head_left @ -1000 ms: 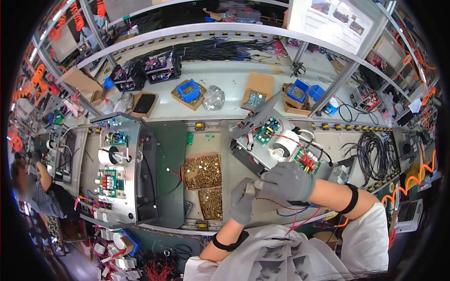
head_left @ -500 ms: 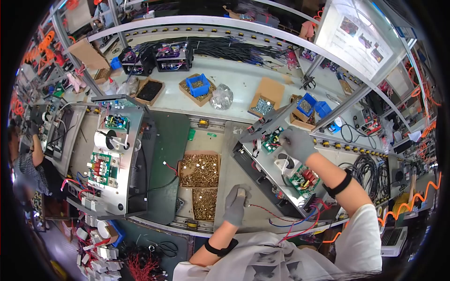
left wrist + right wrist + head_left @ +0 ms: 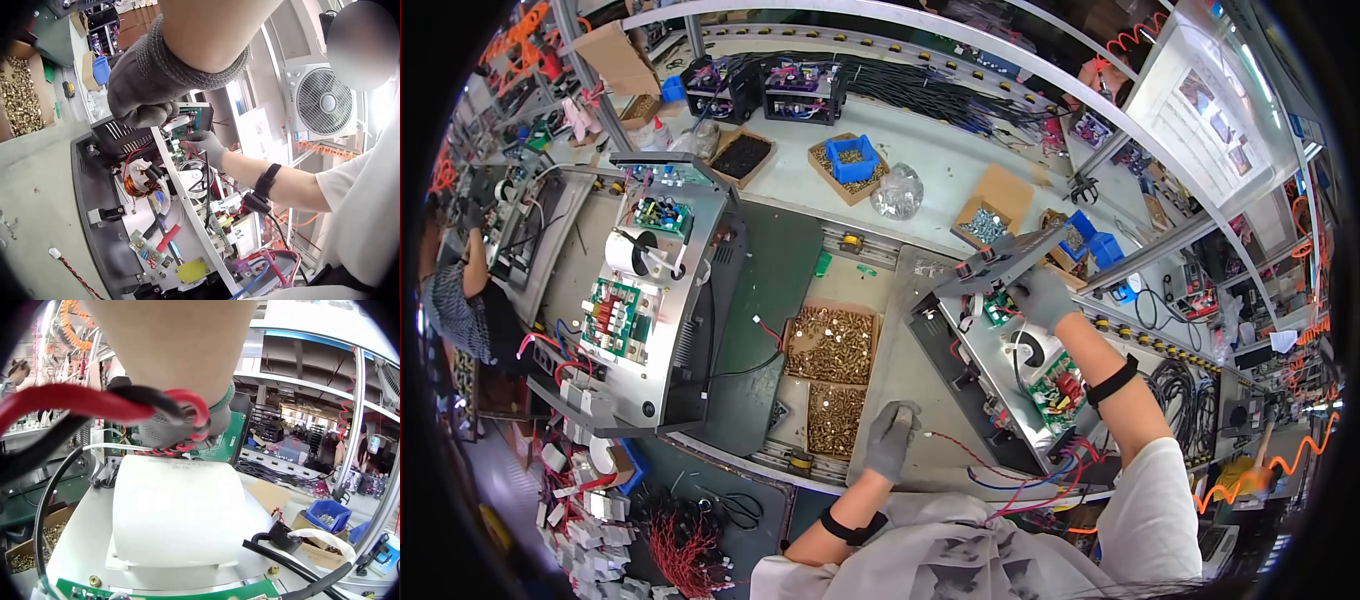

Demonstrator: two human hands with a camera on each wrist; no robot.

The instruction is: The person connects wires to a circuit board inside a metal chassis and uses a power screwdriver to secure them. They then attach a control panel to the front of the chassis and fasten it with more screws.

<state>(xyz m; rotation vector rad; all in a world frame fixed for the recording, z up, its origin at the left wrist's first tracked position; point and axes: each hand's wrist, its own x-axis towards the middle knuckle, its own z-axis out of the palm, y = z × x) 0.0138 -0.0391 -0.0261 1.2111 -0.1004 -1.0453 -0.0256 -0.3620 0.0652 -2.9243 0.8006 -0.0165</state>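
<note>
In the head view my gloved right hand [image 3: 1042,298] is over the upper end of the opened metal unit [image 3: 960,345]. In the right wrist view its fingers pinch a red and black twisted wire [image 3: 169,450] at the green circuit board [image 3: 232,437], behind a white cylinder [image 3: 178,509]. The fingertips themselves are partly hidden. My gloved left hand [image 3: 892,440] is raised at the unit's left, fingers curled, with a small pale piece [image 3: 910,408] between thumb and fingers. Close to it, a twisted wire ends in a small white connector [image 3: 928,434].
To the left stands a second opened unit [image 3: 685,310] on a green mat [image 3: 765,290]. Boxes of brass fasteners [image 3: 830,345] lie between the units. Blue bins [image 3: 852,160] and a plastic bag [image 3: 897,190] stand on the back bench. Scissors [image 3: 742,508] lie at the front.
My hands were together near the unit's front; my right hand has moved away to the board at its upper end. My left hand has drawn slightly left and down. The head view has turned.
</note>
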